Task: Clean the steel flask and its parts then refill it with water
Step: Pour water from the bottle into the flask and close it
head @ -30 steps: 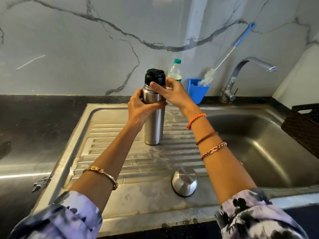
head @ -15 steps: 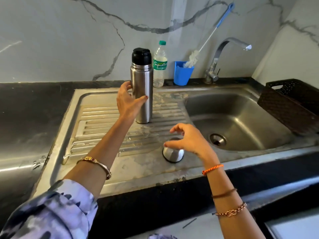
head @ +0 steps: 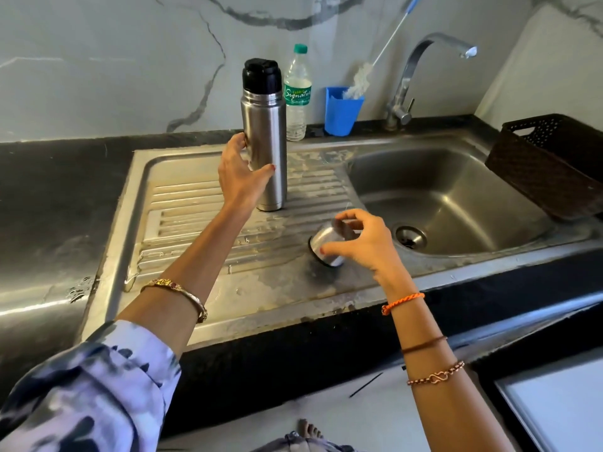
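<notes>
The steel flask (head: 266, 138) stands upright on the ribbed drainboard (head: 182, 203) with its black stopper (head: 262, 74) on top. My left hand (head: 239, 174) wraps loosely around the flask's lower body from the left. The steel cup lid (head: 326, 244) is tilted up off the drainboard near the basin's edge. My right hand (head: 362, 243) holds it with the fingertips at its rim and top.
Behind the flask stand a plastic water bottle (head: 297, 93) and a blue cup (head: 342, 110) holding a long bottle brush (head: 375, 57). The tap (head: 421, 70) arches over the sink basin (head: 456, 197). A dark woven basket (head: 551, 161) sits at the right.
My right hand left the flask's top, dropped to the cup lid and has tipped it up off the drainboard. My left hand stays on the flask. The camera pulled back.
</notes>
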